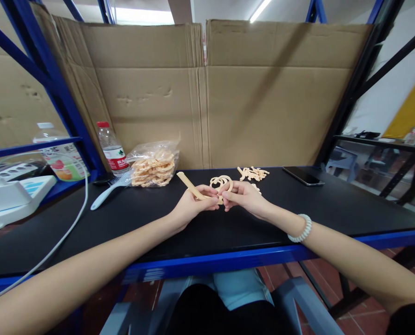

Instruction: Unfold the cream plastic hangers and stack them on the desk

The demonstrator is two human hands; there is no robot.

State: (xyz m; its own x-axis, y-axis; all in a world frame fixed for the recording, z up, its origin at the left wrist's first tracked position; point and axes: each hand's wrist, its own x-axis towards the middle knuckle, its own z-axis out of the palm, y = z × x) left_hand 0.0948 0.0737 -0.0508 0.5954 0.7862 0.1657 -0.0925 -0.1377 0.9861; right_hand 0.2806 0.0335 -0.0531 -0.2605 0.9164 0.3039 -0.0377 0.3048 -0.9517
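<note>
the left hand (200, 200) pinches a pale flat strip (189, 184); the right hand (244, 197) grips what seems a pale loop (231, 184). light fingertips, close together, should steady both without bending.

From where I stand, the black tabletop (332, 204) has a blue front edge (235, 259). At its back left, a red-capped bottle (114, 151) stands just beside a clear bag (153, 167) of pale, flat pieces. A light-blue handle (108, 191) lies in front of the bottle, its far end unclear by the bag. Small pale pieces (253, 173) sit in a loose heap near the back, and a dark phone (303, 176) lies flat to their right.
</note>
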